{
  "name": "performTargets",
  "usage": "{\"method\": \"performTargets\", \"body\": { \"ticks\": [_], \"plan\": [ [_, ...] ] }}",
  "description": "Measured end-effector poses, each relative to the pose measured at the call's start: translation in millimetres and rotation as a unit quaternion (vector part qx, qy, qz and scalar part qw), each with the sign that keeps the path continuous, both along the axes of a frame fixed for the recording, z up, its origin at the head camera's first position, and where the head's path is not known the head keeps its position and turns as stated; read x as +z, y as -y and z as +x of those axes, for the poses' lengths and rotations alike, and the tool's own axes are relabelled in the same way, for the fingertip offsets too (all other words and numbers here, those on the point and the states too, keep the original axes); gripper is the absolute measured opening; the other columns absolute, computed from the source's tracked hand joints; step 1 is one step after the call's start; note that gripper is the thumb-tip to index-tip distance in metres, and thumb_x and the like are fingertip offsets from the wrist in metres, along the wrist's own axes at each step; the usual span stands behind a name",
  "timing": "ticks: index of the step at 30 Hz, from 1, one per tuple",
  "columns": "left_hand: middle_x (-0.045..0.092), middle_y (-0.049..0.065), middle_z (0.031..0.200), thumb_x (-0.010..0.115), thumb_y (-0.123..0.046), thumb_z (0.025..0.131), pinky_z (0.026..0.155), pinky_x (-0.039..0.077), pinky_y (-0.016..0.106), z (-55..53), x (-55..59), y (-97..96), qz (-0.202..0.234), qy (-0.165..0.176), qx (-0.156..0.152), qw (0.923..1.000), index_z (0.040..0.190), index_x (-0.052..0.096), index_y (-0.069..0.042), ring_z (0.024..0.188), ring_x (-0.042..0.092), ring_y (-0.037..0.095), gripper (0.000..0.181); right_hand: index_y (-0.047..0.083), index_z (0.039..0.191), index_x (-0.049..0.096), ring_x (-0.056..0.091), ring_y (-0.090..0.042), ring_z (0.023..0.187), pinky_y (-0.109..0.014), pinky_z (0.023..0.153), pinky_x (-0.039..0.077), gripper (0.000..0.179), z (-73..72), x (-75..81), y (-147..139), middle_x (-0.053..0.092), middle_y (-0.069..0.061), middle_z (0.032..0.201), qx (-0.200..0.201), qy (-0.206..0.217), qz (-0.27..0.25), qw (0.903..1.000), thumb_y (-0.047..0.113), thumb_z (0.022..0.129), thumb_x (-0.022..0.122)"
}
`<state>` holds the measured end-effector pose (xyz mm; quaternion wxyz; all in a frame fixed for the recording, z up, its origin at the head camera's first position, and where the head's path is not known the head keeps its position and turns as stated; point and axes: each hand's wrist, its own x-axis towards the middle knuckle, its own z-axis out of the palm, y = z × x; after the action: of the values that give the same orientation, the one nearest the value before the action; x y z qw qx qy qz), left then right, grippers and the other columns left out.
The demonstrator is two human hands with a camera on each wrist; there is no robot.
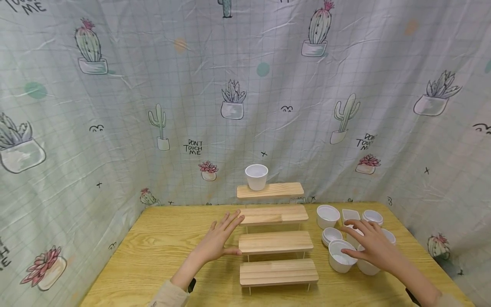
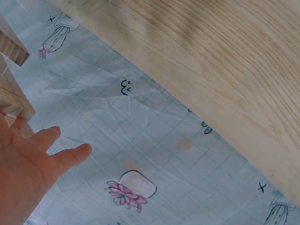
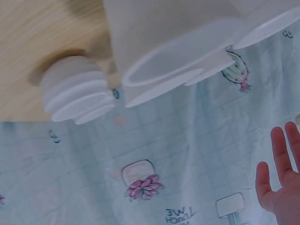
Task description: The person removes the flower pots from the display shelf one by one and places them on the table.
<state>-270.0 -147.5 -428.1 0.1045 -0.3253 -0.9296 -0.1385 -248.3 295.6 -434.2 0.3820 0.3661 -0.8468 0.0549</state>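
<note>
A four-tier wooden stepped rack (image 1: 276,242) stands on the table. On its top step, toward the left end, sits a white cup (image 1: 257,179). My left hand (image 1: 215,242) is at the rack's left side with fingers extended; in the left wrist view its fingertips reach a wooden step end (image 2: 16,103). My right hand (image 1: 374,244) hovers over a cluster of white containers at the right, fingers spread and loosely bent, holding nothing. Nearest its thumb is a white cup (image 1: 342,258). The hand partly hides several containers behind and below it.
Around the right hand stand a round white cup (image 1: 327,216), a small ridged container (image 1: 331,235), a squarish container (image 1: 350,214) and another small ridged one (image 1: 372,217). A cactus-print curtain (image 1: 268,128) hangs behind and beside the wooden table (image 1: 172,234).
</note>
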Motion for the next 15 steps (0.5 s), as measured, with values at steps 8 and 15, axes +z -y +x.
{"method": "performTargets", "body": {
  "ticks": [8, 15],
  "plan": [
    [0.011, 0.001, 0.152, 0.062, -0.053, 0.070, 0.097, 0.024, 0.067, 0.9, 2.5, -0.4, -0.004, 0.008, 0.004, 1.0000, 0.144, 0.015, -0.023, 0.136, 0.016, 0.036, 0.093, 0.017, 0.109, 0.061, 0.052, -0.022, 0.091, -0.041, 0.073, 0.035, 0.047, -9.3, 16.1, 19.2, 0.057, -0.004, 0.102, 0.024, 0.009, 0.002, 0.9997, 0.048, 0.074, 0.064],
    [0.012, 0.001, 0.151, 0.063, -0.052, 0.070, 0.097, 0.023, 0.067, 0.2, 2.4, -0.6, -0.002, 0.008, 0.004, 1.0000, 0.144, 0.015, -0.022, 0.136, 0.016, 0.036, 0.093, 0.015, 0.111, 0.060, 0.053, -0.021, 0.089, -0.042, 0.075, 0.037, 0.049, -19.0, 27.2, 35.6, 0.058, -0.004, 0.102, 0.027, 0.006, 0.003, 0.9996, 0.039, 0.069, 0.071]
  ]
}}
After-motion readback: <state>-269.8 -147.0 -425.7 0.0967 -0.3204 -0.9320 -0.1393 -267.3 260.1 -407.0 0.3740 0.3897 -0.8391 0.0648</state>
